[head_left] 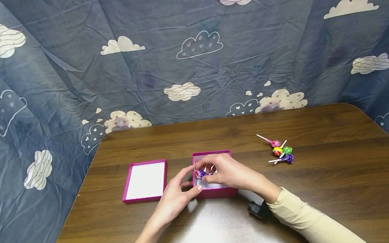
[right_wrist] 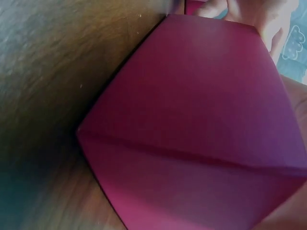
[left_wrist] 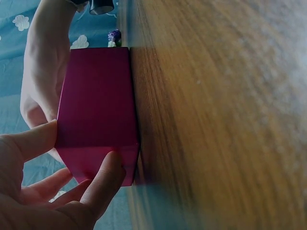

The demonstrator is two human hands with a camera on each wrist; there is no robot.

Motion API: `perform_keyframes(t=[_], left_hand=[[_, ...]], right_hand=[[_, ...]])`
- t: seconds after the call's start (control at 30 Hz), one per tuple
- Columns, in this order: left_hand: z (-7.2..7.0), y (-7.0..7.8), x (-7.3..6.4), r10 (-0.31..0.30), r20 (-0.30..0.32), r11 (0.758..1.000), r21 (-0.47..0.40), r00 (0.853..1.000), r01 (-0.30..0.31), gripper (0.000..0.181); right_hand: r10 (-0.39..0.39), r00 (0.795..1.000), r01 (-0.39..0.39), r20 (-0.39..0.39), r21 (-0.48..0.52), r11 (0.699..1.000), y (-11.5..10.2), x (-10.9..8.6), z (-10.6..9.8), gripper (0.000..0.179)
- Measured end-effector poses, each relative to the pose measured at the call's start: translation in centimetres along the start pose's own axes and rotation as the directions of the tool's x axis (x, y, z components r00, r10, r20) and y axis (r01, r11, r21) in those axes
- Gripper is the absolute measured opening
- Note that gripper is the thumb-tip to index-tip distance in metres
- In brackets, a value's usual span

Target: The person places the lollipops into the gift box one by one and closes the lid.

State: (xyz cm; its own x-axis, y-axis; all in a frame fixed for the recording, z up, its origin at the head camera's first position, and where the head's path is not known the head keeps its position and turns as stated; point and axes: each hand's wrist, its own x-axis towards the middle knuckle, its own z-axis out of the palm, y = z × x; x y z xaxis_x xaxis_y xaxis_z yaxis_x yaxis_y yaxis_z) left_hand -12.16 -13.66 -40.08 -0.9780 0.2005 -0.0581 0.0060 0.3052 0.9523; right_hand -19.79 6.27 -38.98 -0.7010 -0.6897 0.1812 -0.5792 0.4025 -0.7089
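Observation:
In the head view, an open magenta box (head_left: 216,193) with a pale inside sits at the middle of the table. My right hand (head_left: 223,170) reaches down into it, fingers curled, and pinches a lollipop (head_left: 199,174) in a purple and red wrapper near the box's left wall. My left hand (head_left: 176,196) is at the box's left side. Its thumb touches the near-left corner at the rim, and its other fingers lie against the left wall, as the left wrist view shows with the box (left_wrist: 96,96) between the hands. The box (right_wrist: 192,96) hides the right fingers in the right wrist view.
Left of the box lies its matching lid (head_left: 145,180), white inside and magenta at the edges. Further right on the wooden table (head_left: 338,186) is a small group of lollipops: pink (head_left: 275,143), yellow (head_left: 277,151), green (head_left: 287,150) and purple (head_left: 290,159). A cloud-patterned curtain (head_left: 157,75) hangs behind.

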Motion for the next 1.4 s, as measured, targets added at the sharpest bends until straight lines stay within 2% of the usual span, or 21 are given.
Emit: perform_keyframes(t=[0.33, 0.67, 0.83, 1.17, 1.4], left_hand=[[0.0, 0.1, 0.0, -0.007, 0.01, 1.0, -0.018, 1.0, 0.007, 0.063], [0.1, 0.0, 0.0, 0.001, 0.01, 1.0, -0.014, 1.0, 0.0, 0.063], [0.0, 0.0, 0.0, -0.002, 0.008, 1.0, 0.0, 1.0, 0.002, 0.063], [0.0, 0.1, 0.0, -0.005, 0.001, 1.0, 0.011, 1.0, 0.005, 0.063], [0.1, 0.0, 0.1, -0.004, -0.002, 1.0, 0.003, 1.0, 0.004, 0.063]], right_hand=[[0.037, 0.998, -0.03, 0.056, -0.122, 0.992, -0.3, 0.7, 0.3, 0.022], [0.018, 0.996, 0.003, 0.088, -0.232, 0.973, 0.1, 1.0, 0.9, 0.022], [0.016, 0.997, 0.004, 0.079, -0.244, 0.97, 0.1, 1.1, 1.1, 0.022], [0.048, 0.996, -0.031, 0.078, -0.205, 0.978, 0.1, 1.1, 1.1, 0.022], [0.023, 0.996, -0.007, 0.082, -0.188, 0.982, -0.2, 1.0, 0.7, 0.022]])
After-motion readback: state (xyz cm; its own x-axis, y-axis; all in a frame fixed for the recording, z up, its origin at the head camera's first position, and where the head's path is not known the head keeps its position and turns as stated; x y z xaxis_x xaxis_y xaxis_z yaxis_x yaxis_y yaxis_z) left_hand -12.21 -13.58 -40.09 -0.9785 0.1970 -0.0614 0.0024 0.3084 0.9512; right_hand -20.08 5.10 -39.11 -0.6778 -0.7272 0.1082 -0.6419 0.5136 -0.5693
